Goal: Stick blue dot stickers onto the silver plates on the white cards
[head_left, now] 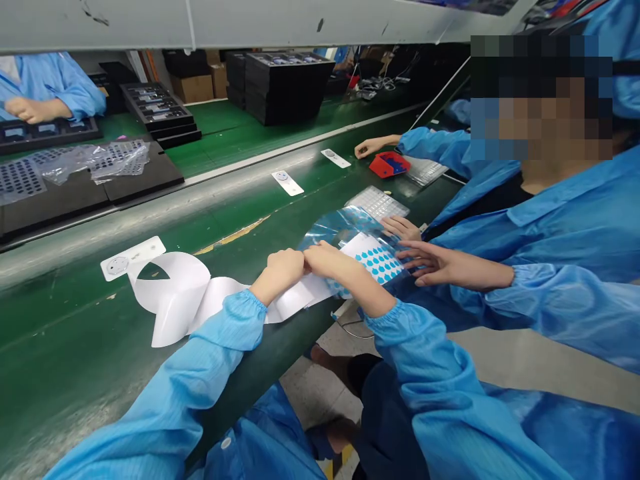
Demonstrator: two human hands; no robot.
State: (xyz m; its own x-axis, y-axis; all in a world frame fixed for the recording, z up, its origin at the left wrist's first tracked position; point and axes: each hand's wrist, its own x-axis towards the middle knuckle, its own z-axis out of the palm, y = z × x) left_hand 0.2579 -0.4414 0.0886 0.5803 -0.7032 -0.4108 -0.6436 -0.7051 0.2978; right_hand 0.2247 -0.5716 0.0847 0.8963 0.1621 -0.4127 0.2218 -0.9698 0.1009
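Note:
A long white paper strip (220, 299) curls into loops on the green bench and runs beneath my hands. My left hand (278, 275) is closed on it, knuckles up, fingertips hidden. Touching its side, my right hand (331, 262) is closed at the same strip, its fingertips also out of sight. To the right, the strip joins a sheet of small blue stickers (374, 257), with a curled clear film (325, 225) rising behind it. Beside that sheet hovers a co-worker's open hand (437, 265); another hand (401, 228) rests at the film's far edge.
White plates with round parts lie along the belt: a left one (145, 253), a middle one (287, 183) and a far one (335, 159). Near another hand (373, 147) sits a red bin (389, 164). Black trays (287, 83) stand across the line. A metal beam (250, 23) hangs overhead.

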